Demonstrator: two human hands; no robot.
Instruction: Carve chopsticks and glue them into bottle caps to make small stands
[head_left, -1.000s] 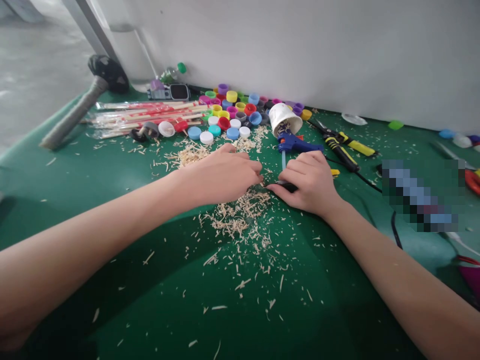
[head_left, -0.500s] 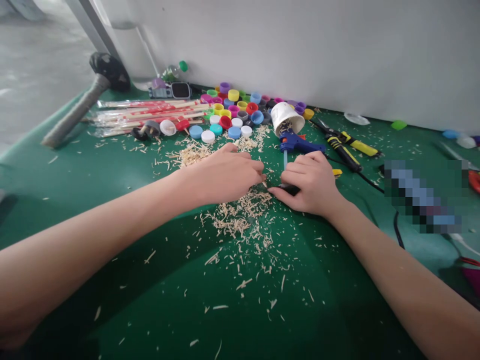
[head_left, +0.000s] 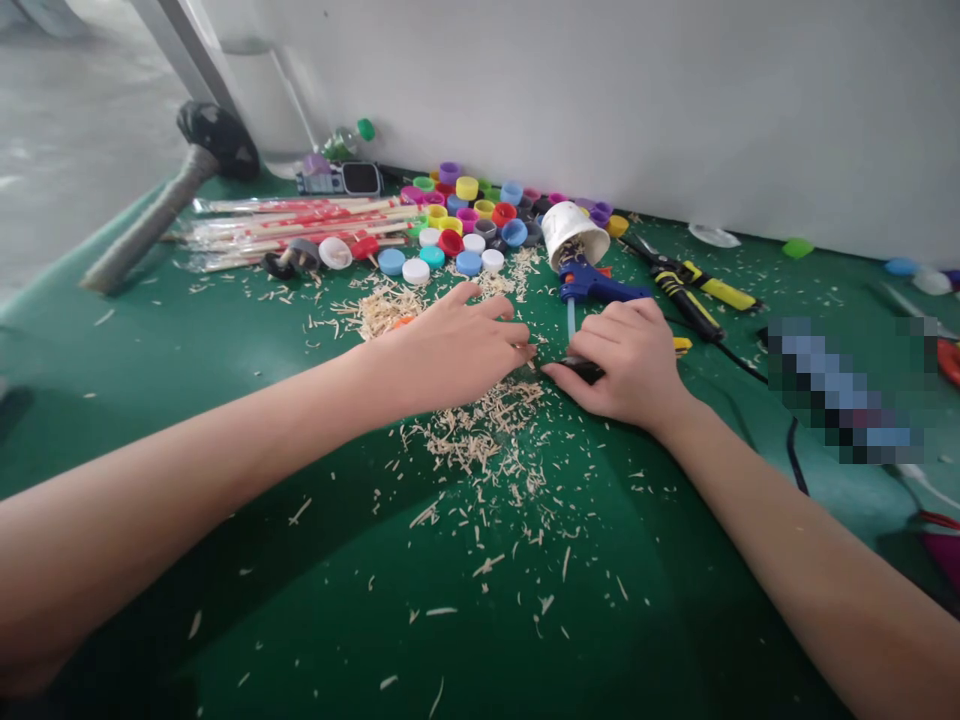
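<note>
The right hand [head_left: 626, 365] has edged away from the left hand [head_left: 476, 345], widening the gap! Shavings [head_left: 480, 430] lie just this side of the left fingers. The right fingers clamp a black-handled tool [head_left: 583, 370]; whether the left ones pinch anything, I can't tell. Beyond the right knuckles, a blue glue gun [head_left: 604, 285]; farther, bottle caps [head_left: 469, 263].

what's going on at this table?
A person's right hand grips a black tool, close to the left hand, which pinches a small pale piece, mostly hidden. Pale shavings lie scattered on the green table under and around both hands. Beyond them sit colored caps and a blue glue gun.
</note>
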